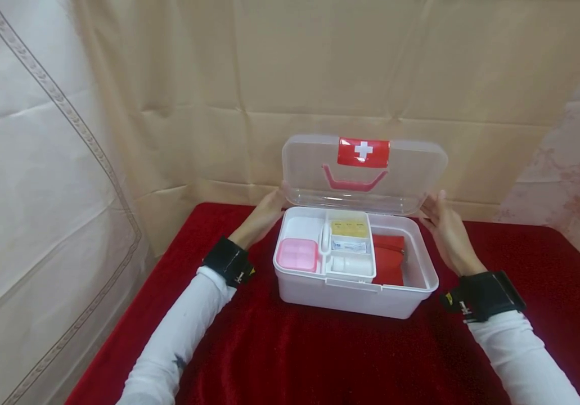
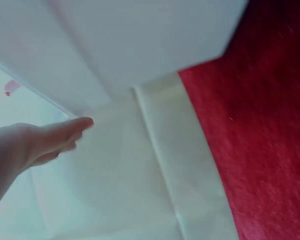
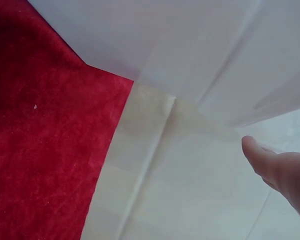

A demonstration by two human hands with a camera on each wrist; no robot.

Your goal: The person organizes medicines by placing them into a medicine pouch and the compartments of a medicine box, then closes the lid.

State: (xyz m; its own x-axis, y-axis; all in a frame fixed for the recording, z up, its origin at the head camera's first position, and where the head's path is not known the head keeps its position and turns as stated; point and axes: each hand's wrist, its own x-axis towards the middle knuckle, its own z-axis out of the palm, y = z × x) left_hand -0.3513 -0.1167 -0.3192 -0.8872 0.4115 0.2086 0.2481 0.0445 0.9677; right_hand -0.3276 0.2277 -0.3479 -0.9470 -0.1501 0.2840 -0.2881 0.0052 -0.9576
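A white first-aid box point(image 1: 350, 301) stands with its clear lid point(image 1: 310, 169) raised at the back; the lid bears a red label with a white cross point(image 1: 363, 151) and a pink handle point(image 1: 354, 185). My left hand point(image 1: 268, 209) is at the lid's lower left edge, its fingers straight in the left wrist view. At the lower right edge of the lid is my right hand point(image 1: 444, 228), fingers extended. Whether the fingertips touch the lid is hard to tell. Inside, a white tray point(image 1: 302, 225) holds a pink pill case point(image 1: 297, 255), a yellow pack point(image 1: 349, 228) and a white bottle point(image 1: 347, 264).
A red pouch point(image 1: 388, 264) lies in the box beside the tray. Dark red cloth point(image 1: 290, 360) covers the table. Beige fabric point(image 1: 208, 152) hangs close behind the lid, and a white curtain point(image 1: 31, 185) hangs at the left.
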